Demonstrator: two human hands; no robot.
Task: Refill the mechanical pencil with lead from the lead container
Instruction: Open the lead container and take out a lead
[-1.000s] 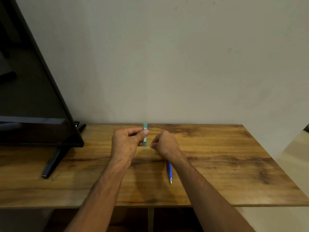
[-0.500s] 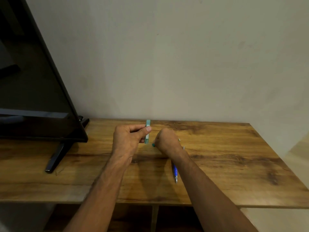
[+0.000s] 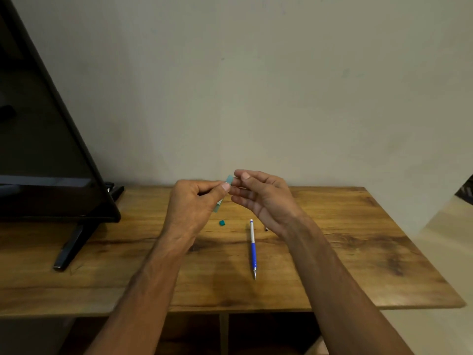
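Observation:
My left hand (image 3: pixel 194 206) pinches a slim teal lead container (image 3: pixel 224 191), held tilted above the wooden table (image 3: pixel 345 252). My right hand (image 3: pixel 261 196) is raised beside it, palm turned toward me, its thumb and forefinger at the container's upper end; whether they pinch a lead I cannot tell. The container's small teal cap (image 3: pixel 222 222) lies on the table below my left hand. The blue and white mechanical pencil (image 3: pixel 253 248) lies on the table with its tip toward me. A tiny dark part (image 3: pixel 266 229) rests just right of the pencil's top.
A black monitor (image 3: pixel 46 149) on a stand (image 3: pixel 74 244) fills the left side of the table. A plain wall rises right behind the table. The table's front edge runs below my forearms.
My right hand has risen from the table to the container's top and turned palm up. The teal cap now lies on the table. The camera shifted slightly.

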